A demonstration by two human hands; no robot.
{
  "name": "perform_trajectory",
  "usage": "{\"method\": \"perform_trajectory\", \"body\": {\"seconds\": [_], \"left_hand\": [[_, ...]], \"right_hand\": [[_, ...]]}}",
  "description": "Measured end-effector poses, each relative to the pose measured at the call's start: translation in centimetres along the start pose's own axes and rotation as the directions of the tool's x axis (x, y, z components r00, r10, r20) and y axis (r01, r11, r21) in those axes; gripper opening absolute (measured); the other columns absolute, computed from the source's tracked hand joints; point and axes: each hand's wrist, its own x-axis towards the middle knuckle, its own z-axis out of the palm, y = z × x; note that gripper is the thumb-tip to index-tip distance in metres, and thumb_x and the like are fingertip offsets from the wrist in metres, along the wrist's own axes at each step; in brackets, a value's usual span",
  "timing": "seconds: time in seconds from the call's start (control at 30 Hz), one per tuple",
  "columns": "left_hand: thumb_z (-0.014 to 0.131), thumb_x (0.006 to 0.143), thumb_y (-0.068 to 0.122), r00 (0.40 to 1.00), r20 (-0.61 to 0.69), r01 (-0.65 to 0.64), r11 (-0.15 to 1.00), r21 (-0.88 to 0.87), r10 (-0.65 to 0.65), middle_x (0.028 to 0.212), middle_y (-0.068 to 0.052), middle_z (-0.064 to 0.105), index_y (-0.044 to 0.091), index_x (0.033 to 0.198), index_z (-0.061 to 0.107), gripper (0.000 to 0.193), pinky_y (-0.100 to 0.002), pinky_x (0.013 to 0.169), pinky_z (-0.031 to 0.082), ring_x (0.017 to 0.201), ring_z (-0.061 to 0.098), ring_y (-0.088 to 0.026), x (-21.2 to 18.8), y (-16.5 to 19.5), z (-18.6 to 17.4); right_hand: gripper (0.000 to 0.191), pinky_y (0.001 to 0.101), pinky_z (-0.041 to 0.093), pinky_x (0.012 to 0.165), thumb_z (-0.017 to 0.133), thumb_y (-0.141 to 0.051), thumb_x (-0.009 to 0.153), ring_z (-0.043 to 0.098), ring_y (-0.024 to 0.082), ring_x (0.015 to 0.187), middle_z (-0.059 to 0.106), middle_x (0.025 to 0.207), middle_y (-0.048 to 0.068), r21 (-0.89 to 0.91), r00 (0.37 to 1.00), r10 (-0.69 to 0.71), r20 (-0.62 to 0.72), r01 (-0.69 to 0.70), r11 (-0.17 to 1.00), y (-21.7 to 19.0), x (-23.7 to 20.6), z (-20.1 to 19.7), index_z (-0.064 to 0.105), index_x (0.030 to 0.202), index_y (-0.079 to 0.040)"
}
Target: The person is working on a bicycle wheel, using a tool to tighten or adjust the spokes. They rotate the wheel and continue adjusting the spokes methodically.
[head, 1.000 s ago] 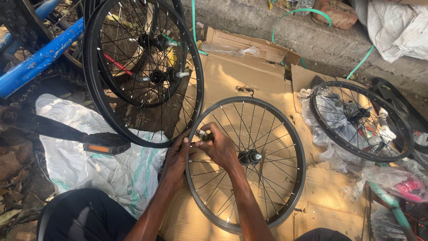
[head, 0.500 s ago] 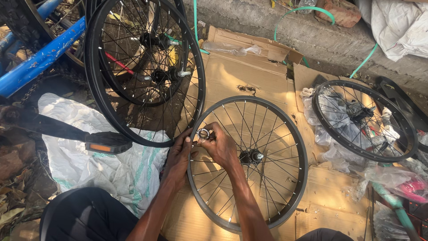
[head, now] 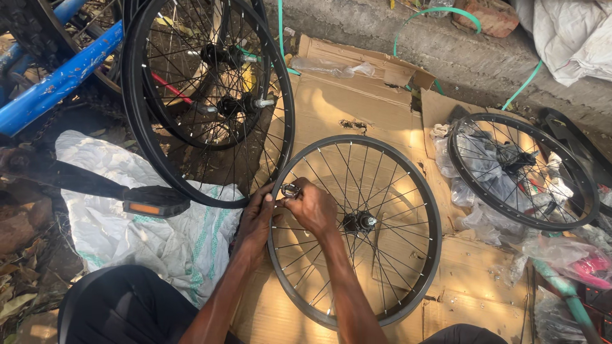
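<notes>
A small metal tool [head: 291,190], possibly a spoke wrench, is pinched by the right hand [head: 313,208] at the wheel rim [head: 408,165], which is gripped by the left hand [head: 258,220]. The wheel is laid flat on cardboard [head: 357,108], just beside a leaning wheel [head: 207,95].

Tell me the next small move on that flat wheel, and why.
Probably turn the small round tool a little on the spoke: the right hand grips it at the wheel rim, while the left hand steadies that rim from outside.
</notes>
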Motion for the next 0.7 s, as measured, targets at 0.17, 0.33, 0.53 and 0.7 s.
{"method": "perform_trajectory", "body": {"seconds": [0.17,0.33,0.53,0.7], "left_hand": [[0.055,0.101,0.043,1.000,0.013,-0.015,1.000,-0.015,0.015,0.118,0.006,0.067,0.022,0.137,0.064,0.043,-0.029,0.083,0.053,0.100,0.058,-0.006,-0.3,0.4,0.2],[0.055,0.102,0.042,1.000,-0.006,0.009,1.000,-0.009,-0.009,0.115,0.004,0.062,0.022,0.138,0.065,0.042,-0.031,0.084,0.053,0.099,0.057,-0.008,-0.6,0.7,0.3],[0.053,0.100,0.043,0.999,-0.006,0.034,0.999,0.002,-0.034,0.124,0.008,0.064,0.024,0.136,0.063,0.041,-0.031,0.087,0.051,0.108,0.058,-0.007,-0.8,1.2,0.3],[0.053,0.101,0.044,0.999,0.041,-0.013,1.000,-0.016,0.014,0.123,0.005,0.066,0.023,0.137,0.063,0.042,-0.032,0.089,0.051,0.109,0.059,-0.009,-0.9,1.6,0.4]], "right_hand": [[0.025,0.0445,0.054,0.073,0.075,-0.027,0.088,0.072,0.030,0.085,0.075,0.092,0.016,0.271,0.978,-0.165,-0.125,0.194,0.943,1.1,-0.9,-0.6,0.069,0.098,-0.005],[0.037,0.0437,0.052,0.057,0.071,-0.022,0.080,0.068,0.029,0.070,0.069,0.089,0.018,-0.054,0.936,-0.167,-0.311,0.158,0.986,1.3,-0.4,2.3,0.060,0.106,0.003],[0.025,0.0444,0.052,0.065,0.068,-0.023,0.086,0.070,0.027,0.066,0.077,0.083,0.016,-0.177,0.998,0.057,-0.038,-0.063,0.982,1.1,0.6,2.1,0.072,0.106,-0.010],[0.036,0.0441,0.055,0.071,0.075,-0.031,0.080,0.073,0.027,0.078,0.076,0.092,0.014,0.279,0.998,-0.060,-0.021,0.063,0.958,1.2,-0.4,-0.5,0.064,0.106,-0.009]]}}
